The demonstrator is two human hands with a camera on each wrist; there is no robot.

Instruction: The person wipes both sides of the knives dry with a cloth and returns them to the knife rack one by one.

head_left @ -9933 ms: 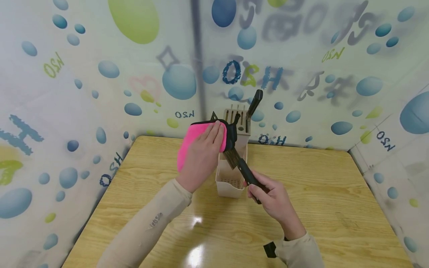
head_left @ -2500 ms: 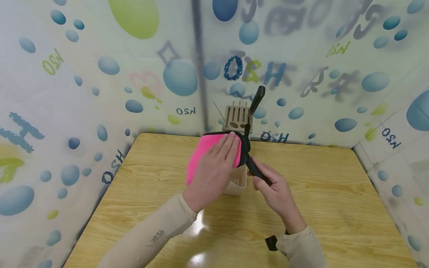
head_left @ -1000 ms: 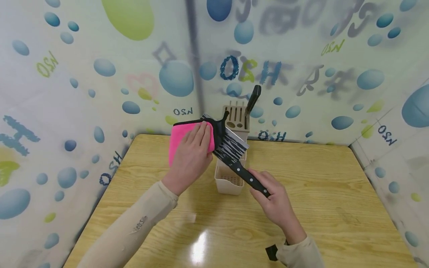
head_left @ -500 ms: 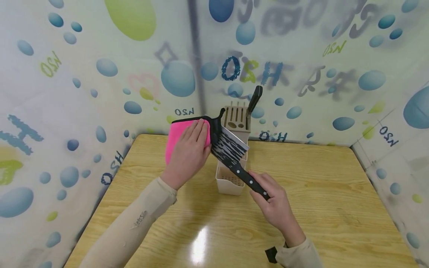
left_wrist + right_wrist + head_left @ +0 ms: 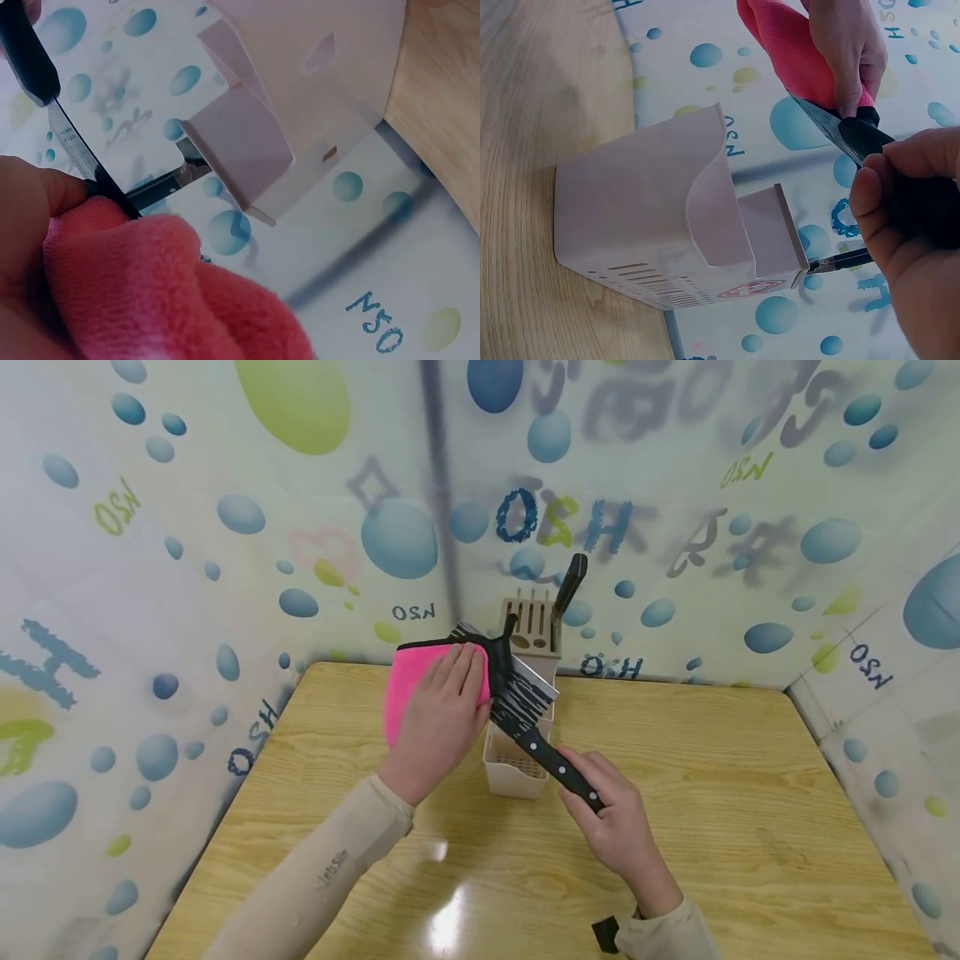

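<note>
A broad-bladed kitchen knife (image 5: 525, 692) with a riveted black handle (image 5: 561, 767) is held slantwise above the rack, its blade pointing up and left. My right hand (image 5: 618, 818) grips the handle. My left hand (image 5: 442, 718) pinches a folded pink cloth (image 5: 408, 681) with black edging around the blade, fingers laid over the top; the thumb shows beside the cloth in the left wrist view. The cloth hides the middle of the blade. In the right wrist view the pink cloth (image 5: 799, 52) touches the blade (image 5: 817, 120).
A beige slotted knife rack (image 5: 516, 777) stands on the wooden table (image 5: 712, 793), below and behind the knife. Another black-handled knife (image 5: 572, 581) stands in its back right slot. Patterned sheeting (image 5: 337, 527) surrounds the table's back and sides.
Since 2.5 seconds ago the knife has turned, showing more of its blade and rivets. The left hand and cloth moved left, then slid slightly back right along the blade. The right hand keeps its grip.
</note>
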